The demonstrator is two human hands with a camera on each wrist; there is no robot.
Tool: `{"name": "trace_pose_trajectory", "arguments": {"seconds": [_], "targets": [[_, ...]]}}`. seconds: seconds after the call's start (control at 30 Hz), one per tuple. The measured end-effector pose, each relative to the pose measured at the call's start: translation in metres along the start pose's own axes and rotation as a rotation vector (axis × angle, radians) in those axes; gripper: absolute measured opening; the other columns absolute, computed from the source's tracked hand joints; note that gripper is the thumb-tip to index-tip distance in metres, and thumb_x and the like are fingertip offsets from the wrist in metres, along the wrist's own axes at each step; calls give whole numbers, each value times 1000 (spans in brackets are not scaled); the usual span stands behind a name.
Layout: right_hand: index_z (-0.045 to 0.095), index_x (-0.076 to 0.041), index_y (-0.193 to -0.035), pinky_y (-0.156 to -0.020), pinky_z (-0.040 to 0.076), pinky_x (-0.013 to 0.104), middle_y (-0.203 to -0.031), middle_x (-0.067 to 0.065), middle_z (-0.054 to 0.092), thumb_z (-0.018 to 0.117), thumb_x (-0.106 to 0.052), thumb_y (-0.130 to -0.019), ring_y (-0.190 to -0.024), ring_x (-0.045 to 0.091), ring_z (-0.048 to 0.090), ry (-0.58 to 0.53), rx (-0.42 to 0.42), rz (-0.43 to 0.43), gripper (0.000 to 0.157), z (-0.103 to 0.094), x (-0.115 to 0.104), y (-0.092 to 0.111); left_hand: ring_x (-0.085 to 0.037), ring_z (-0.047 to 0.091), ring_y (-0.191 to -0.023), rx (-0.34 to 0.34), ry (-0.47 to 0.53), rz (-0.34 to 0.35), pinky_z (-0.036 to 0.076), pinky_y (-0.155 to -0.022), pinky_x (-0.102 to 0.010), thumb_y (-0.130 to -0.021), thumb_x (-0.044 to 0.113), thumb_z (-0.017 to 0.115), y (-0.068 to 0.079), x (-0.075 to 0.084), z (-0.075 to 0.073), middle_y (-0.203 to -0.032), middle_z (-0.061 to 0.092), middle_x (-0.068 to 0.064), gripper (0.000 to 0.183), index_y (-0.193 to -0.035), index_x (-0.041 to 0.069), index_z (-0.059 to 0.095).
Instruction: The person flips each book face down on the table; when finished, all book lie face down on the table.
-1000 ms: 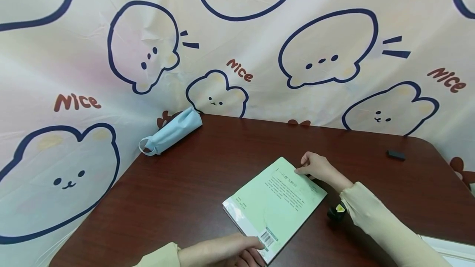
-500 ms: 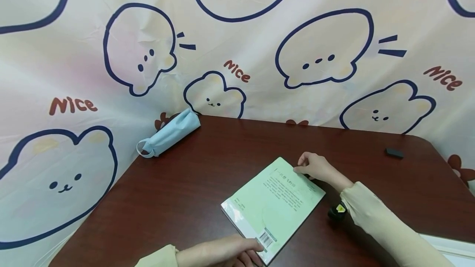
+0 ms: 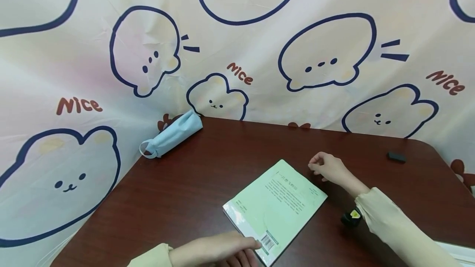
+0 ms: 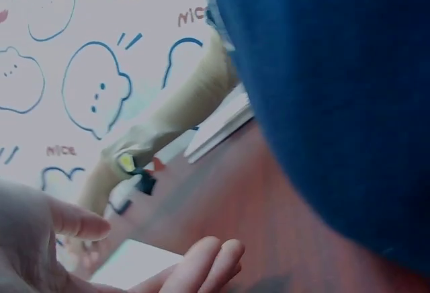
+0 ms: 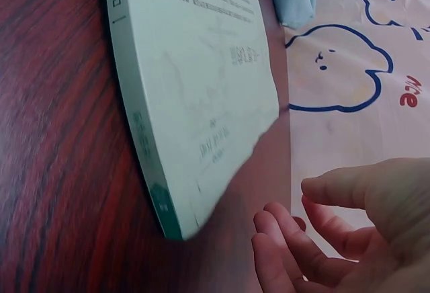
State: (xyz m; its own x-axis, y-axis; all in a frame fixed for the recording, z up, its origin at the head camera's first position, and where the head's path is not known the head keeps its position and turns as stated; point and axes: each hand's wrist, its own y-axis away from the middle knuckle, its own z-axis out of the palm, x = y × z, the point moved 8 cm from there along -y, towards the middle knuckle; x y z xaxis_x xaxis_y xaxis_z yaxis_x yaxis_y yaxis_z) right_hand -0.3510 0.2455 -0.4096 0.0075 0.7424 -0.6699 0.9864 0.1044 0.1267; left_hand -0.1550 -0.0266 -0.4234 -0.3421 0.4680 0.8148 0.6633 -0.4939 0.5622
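Observation:
A light green paperback book [image 3: 278, 205] lies flat and slanted on the dark wood table, its printed cover and barcode facing up. By its near left corner is my left hand [image 3: 226, 248], its thumb overlapping the cover edge in the head view. In the left wrist view, that hand's thumb and fingers stand apart with nothing gripped. Just off the book's far right edge hovers my right hand [image 3: 332, 170], fingers loosely bent. The right wrist view shows a gap between the right hand [image 5: 363, 232] and the book's spine [image 5: 138, 118].
A pale blue pouch-like thing with a loop [image 3: 172, 135] lies at the table's far left, beside the printed cloth backdrop [image 3: 259, 52]. A small black block [image 3: 396, 157] sits at the far right. Something white [image 3: 460, 252] shows at the right edge, by the sleeve.
My right hand has let go of the book's far edge and moved a little right, away from it. The left hand has shifted slightly left; the book stays put.

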Motion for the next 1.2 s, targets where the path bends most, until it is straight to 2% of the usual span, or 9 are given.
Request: {"name": "trace_pose_trajectory", "arguments": {"seconds": [0.1,0.23,0.33,0.43,0.53,0.67,0.77,0.93,1.2], "targets": [[56,-2,-110,-64,58,33,-99,16,64,58,-21,-97,-86,24,69,-3,6,3,24,-8,2,4,-5,56,-49,7,6,84,40,-40,-16,-92,40,51,1,12,-9,-65,68,-7,47,-82,-1,70],[55,0,-113,-63,57,33,-104,19,66,54,-20,-99,-87,24,70,6,6,8,24,-16,8,11,-14,66,-55,46,55,203,47,-40,-21,-96,34,50,-3,31,-25,-78,72,-22,39,-90,-3,64],[55,0,-114,-62,57,33,-104,19,67,54,-21,-99,-84,20,69,17,12,32,26,-20,16,18,-18,69,-61,120,55,272,49,-44,-24,-96,30,51,-7,44,-43,-79,72,-21,36,-95,-4,62],[54,1,-116,-62,57,32,-104,19,68,54,-22,-99,-81,17,69,10,11,49,29,-22,23,25,-21,71,-67,225,24,324,53,-50,-28,-97,27,52,-9,50,-65,-81,72,-19,32,-100,-5,59],[53,3,-119,-61,57,33,-103,19,70,54,-24,-99,-79,17,70,-2,1,52,33,-23,26,30,-20,71,-78,368,-73,352,54,-64,-31,-97,26,53,-9,51,-85,-85,72,-13,26,-103,0,56],[51,4,-122,-60,57,32,-99,18,72,54,-26,-98,-78,16,71,-3,-6,81,39,-26,31,37,-15,64,-85,561,-209,330,47,-73,-31,-95,31,58,-6,46,-106,-91,67,-5,26,-106,10,49],[49,6,-121,-61,57,32,-96,16,73,54,-28,-98,-77,16,71,-5,-5,118,41,-29,35,44,-14,58,-80,637,-257,301,45,-69,-30,-93,34,61,-5,42,-113,-94,62,-6,35,-110,10,42],[45,6,-116,-62,58,33,-90,12,72,54,-32,-98,-76,15,71,-23,-22,178,43,-28,41,58,-17,56,-76,648,-292,261,43,-66,-31,-92,35,61,-8,37,-116,-95,59,-10,45,-116,8,35],[37,7,-125,-63,59,36,-89,14,70,53,-35,-99,-72,17,72,-160,-60,217,51,-11,39,68,-17,54,-74,546,-298,195,42,-63,-30,-94,41,57,-21,27,-110,-94,60,-9,49,-122,8,33]]}}
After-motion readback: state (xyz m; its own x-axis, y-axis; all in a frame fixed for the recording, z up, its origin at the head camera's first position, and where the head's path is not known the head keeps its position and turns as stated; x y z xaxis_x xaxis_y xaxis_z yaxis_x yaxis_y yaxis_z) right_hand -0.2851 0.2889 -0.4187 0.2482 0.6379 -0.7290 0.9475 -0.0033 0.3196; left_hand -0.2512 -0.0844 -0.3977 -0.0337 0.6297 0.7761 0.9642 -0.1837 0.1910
